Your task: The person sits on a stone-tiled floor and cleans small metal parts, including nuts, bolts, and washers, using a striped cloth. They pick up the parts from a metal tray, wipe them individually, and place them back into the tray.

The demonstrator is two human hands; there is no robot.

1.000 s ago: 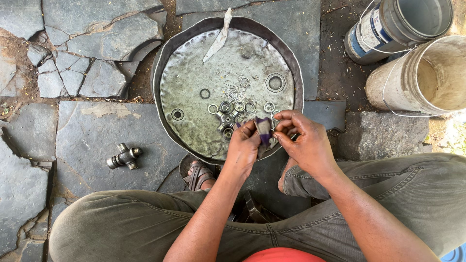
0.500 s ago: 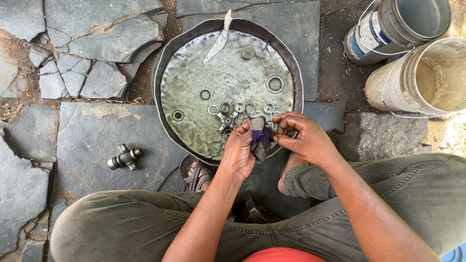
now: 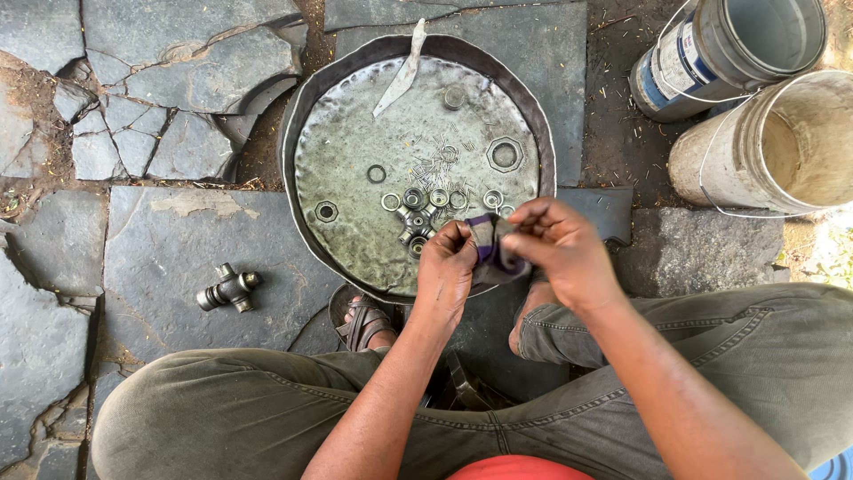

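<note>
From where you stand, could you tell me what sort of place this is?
Probably an outdoor, ground-level repair spot: cracked stone paving, a round metal pan holding bearing cups, a cross-shaped joint nearby, and worn buckets.

The ground is a floor of cracked grey stone slabs (image 3: 169,240) with dirt in the gaps. Directly ahead of the hands, a wide, dented metal pan (image 3: 306,116) sits on the slabs. Well to the left of the hands, a small metal cross-shaped joint (image 3: 228,289) lies alone on a slab. Ahead and to the right, two buckets lie tipped on the dirt, a grey one (image 3: 729,49) touching a pale one (image 3: 764,147).
</note>
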